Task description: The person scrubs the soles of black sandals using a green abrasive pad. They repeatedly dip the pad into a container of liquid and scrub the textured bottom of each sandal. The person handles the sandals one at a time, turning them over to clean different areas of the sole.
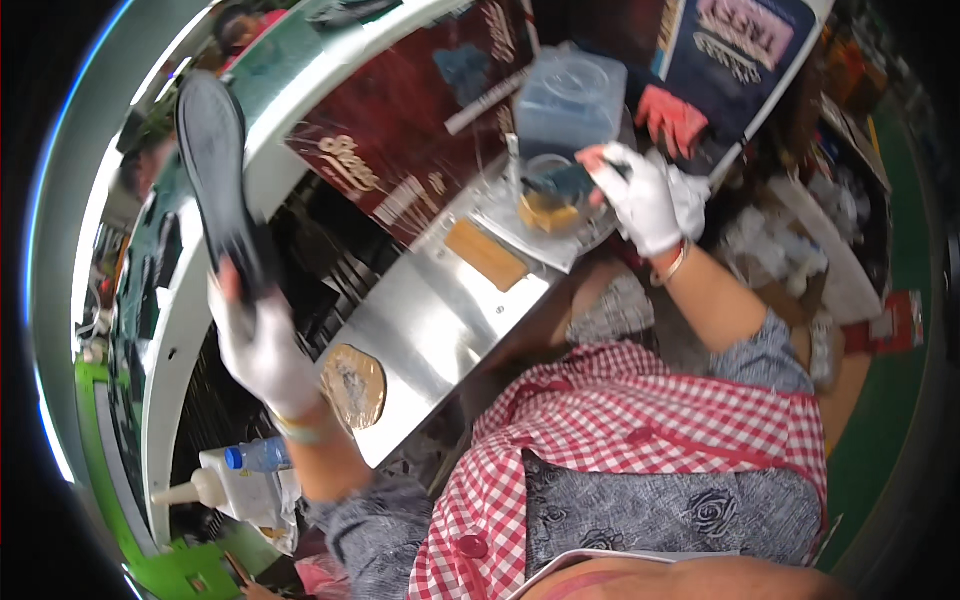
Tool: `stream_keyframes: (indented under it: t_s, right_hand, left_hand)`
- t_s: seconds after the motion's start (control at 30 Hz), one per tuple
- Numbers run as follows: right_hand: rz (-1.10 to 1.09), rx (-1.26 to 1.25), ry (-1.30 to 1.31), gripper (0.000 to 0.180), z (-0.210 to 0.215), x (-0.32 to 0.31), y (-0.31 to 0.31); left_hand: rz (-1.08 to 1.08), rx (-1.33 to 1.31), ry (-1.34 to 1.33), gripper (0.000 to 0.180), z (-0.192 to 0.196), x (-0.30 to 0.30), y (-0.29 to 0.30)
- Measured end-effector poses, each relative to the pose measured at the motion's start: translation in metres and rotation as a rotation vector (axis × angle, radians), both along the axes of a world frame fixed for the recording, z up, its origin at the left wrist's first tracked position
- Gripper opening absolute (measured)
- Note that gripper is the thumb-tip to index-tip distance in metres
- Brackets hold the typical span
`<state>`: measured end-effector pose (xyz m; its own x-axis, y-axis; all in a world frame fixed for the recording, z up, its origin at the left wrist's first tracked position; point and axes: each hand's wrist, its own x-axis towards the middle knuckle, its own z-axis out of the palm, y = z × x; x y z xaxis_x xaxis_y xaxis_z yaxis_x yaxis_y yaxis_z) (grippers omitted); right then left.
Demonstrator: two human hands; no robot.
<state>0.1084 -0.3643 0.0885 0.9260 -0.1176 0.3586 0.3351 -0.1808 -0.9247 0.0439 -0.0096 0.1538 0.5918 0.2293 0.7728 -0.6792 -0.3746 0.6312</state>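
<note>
Grips a black shoe sole in the white-gloved left hand, with digits closed on the nearer end; a bare fingertip is exposed there. Holds the sole raised at the left, narrow waist at mid-length, overlapping the white curved rim in view. Shows blur at the gripped end.

Extends the white-gloved right hand toward a dark teal item of unclear type, just above a yellow-brown mass. Presents thumb and index finger part open and slightly curled; cannot tell whether anything is gripped between them.

Includes on the metal work surface a tan rectangular block near the middle and a brown rounded piece near the left forearm. Adds, beyond the right hand, a translucent plastic box and a red glove. Places a white nozzle bottle beside a blue-capped bottle at lower left. Wears a red-and-white checked apron.
</note>
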Motion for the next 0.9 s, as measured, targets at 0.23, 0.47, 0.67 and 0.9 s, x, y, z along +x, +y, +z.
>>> stream_keyframes:
  t_s: [0.23,0.47,0.67,0.9]
  right_hand:
    - [0.018,-0.134,0.143,0.025,-0.028,0.032,-0.016]
    - [0.002,-0.153,0.21,0.027,-0.039,0.043,-0.022]
    - [0.077,-0.075,0.185,0.026,-0.045,0.053,-0.026]
    - [0.09,-0.033,0.269,0.028,-0.049,0.051,-0.029]
  left_hand:
    - [-0.129,-0.078,0.589,0.051,-0.172,-0.105,-0.057]
    - [-0.401,-1.028,0.926,0.062,-0.22,-0.078,-0.056]
    - [-0.732,-1.529,1.043,0.054,-0.221,-0.04,-0.066]
    - [-0.86,-1.418,0.976,0.046,-0.221,-0.032,-0.074]
